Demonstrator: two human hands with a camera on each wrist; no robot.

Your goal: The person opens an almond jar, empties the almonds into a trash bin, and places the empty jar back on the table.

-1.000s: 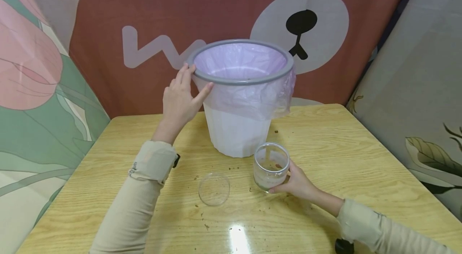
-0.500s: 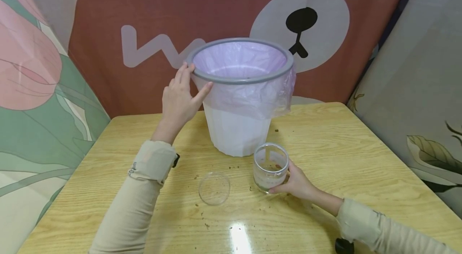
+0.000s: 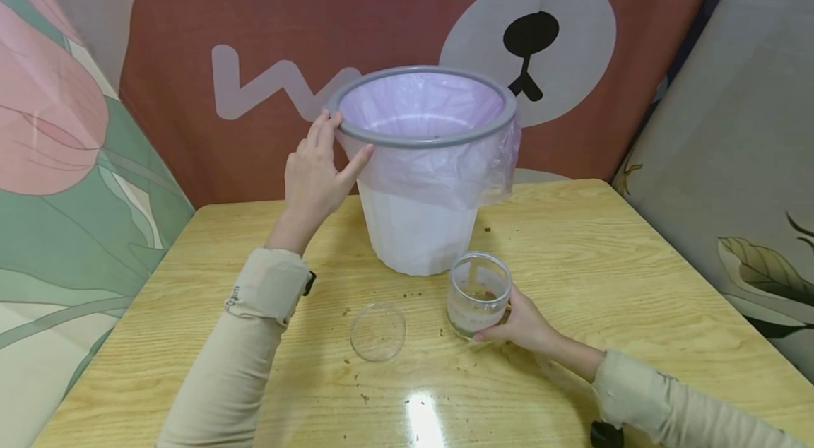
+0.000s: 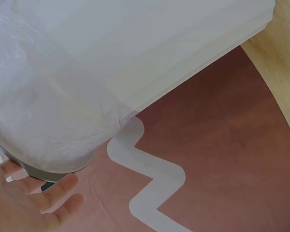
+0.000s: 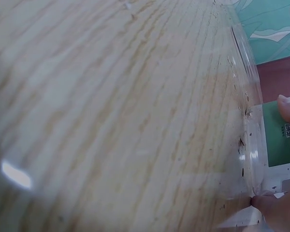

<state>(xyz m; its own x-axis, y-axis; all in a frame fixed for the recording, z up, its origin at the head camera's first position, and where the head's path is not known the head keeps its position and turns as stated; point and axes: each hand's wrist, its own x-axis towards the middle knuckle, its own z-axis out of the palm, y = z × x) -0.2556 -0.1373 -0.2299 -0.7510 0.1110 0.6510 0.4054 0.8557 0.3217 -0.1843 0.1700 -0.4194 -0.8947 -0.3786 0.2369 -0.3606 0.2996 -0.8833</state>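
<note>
A white waste bin (image 3: 416, 229) with a grey rim stands on the table, lined with a thin pinkish-purple plastic bag (image 3: 439, 172) folded over the rim. My left hand (image 3: 311, 176) rests its fingertips on the rim's left side, thumb spread along the front; the left wrist view shows the fingers (image 4: 63, 191) fairly straight by the rim. In front of the bin, my right hand (image 3: 524, 321) grips a clear, uncovered jar (image 3: 473, 314) with dark bits inside. A green label (image 5: 278, 137) on it shows in the right wrist view.
A clear round lid (image 3: 378, 333) lies flat left of the jar. Brown crumbs (image 3: 364, 398) are scattered over the wooden table (image 3: 572, 250). A small black object (image 3: 606, 434) sits at the front, by the right sleeve. Printed cloths (image 3: 273, 10) hang behind and at both sides.
The jar in my right hand has shifted very slightly to the right. My left hand stays at the bin's rim, and the lid lies where it was.
</note>
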